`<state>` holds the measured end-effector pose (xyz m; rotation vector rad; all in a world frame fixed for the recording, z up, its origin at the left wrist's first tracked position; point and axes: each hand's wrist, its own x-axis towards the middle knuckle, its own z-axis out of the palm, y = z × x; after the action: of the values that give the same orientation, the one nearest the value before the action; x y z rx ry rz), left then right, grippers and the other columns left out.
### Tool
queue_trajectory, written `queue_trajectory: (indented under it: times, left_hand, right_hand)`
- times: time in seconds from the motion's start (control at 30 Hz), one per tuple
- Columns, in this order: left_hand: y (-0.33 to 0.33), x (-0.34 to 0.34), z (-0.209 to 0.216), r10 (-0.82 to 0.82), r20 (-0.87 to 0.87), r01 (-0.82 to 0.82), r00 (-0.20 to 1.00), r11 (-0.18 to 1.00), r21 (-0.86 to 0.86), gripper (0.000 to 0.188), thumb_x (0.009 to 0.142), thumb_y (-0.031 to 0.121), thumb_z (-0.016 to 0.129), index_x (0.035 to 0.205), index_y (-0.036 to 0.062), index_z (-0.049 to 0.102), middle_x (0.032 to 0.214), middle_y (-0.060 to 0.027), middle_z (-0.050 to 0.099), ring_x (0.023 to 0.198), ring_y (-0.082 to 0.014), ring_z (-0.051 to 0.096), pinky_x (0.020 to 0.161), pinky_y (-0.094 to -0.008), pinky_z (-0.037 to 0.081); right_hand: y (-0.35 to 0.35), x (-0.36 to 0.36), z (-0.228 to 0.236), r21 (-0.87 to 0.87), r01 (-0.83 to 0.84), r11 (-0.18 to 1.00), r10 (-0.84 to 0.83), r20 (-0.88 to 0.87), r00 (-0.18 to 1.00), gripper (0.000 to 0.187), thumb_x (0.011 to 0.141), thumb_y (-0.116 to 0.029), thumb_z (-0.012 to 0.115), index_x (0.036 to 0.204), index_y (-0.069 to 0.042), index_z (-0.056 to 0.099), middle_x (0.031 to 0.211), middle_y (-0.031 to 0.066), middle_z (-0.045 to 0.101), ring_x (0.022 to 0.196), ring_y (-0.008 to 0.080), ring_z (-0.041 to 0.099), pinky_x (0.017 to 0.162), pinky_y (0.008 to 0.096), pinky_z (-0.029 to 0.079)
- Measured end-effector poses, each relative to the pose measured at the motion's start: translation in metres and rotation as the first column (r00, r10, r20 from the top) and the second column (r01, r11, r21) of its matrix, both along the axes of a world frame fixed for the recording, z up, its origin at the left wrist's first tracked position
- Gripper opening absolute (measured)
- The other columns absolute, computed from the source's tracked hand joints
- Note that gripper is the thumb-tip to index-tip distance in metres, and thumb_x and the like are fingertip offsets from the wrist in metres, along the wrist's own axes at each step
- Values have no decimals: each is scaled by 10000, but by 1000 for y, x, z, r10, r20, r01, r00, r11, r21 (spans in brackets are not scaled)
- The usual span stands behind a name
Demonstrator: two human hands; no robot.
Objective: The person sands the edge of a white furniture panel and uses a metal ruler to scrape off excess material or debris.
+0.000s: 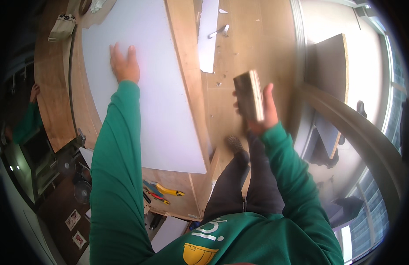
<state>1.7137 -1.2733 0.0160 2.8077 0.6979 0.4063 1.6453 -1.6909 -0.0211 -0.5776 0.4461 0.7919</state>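
My left hand [124, 66] lies on a large white panel [158, 110], fingers stretched out and slightly apart. Beneath that panel is a light wooden work surface [182, 53], showing along its right side. Off to the right, above the floor, my right hand [267, 112] is closed round a rectangular wooden block [249, 96]. The block has a dark broad face and a pale, layered-looking edge. It is held up, apart from the panel, and slightly blurred. Its underside and some of my fingers are hidden.
Several hand tools [160, 192] with yellow, red and teal handles lie by the panel's near edge. A narrow white offcut [209, 39] and scraps lie on the wooden floor [240, 48]. At left, another person's hand [35, 92] touches a brown board [54, 106]. A canvas bag [62, 27] sits far left.
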Motion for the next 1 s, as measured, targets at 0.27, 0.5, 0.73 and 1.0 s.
queue_trajectory:
  times: [0.27,0.5,0.73,1.0]
  left_hand:
    - [1,3,3,-74,-115,80,991,996,48,598,1034,442,478,1510,83,435,1616,-140,346,1490,-357,275,1230,-498,199]
    - [0,5,10,-51,-161,55,986,998,21,595,1039,432,464,1526,94,412,1635,-131,315,1509,-340,240,1243,-498,166]
    - [2,6,11,-61,-173,63,983,998,8,597,1033,427,478,1522,91,413,1636,-138,309,1508,-343,236,1241,-501,158]
    - [4,4,11,-69,-172,73,983,997,16,592,1031,411,483,1520,85,413,1634,-142,310,1507,-346,237,1240,-503,155]
  right_hand:
    - [87,53,3,-154,25,988,5,192,981,916,942,-584,639,1612,-112,229,1589,141,333,1419,256,380,1155,375,327]
    - [161,109,-13,-468,106,877,116,420,900,1048,822,-585,766,1576,-26,302,1512,270,397,1391,325,432,1141,400,375]
    - [164,107,-25,-580,93,809,231,460,857,1041,800,-581,776,1568,-42,325,1395,266,464,1294,355,498,1100,426,411]
    - [164,98,-12,-617,37,786,284,414,865,1011,807,-554,785,1559,-38,350,1355,261,489,1251,336,525,1071,418,435]
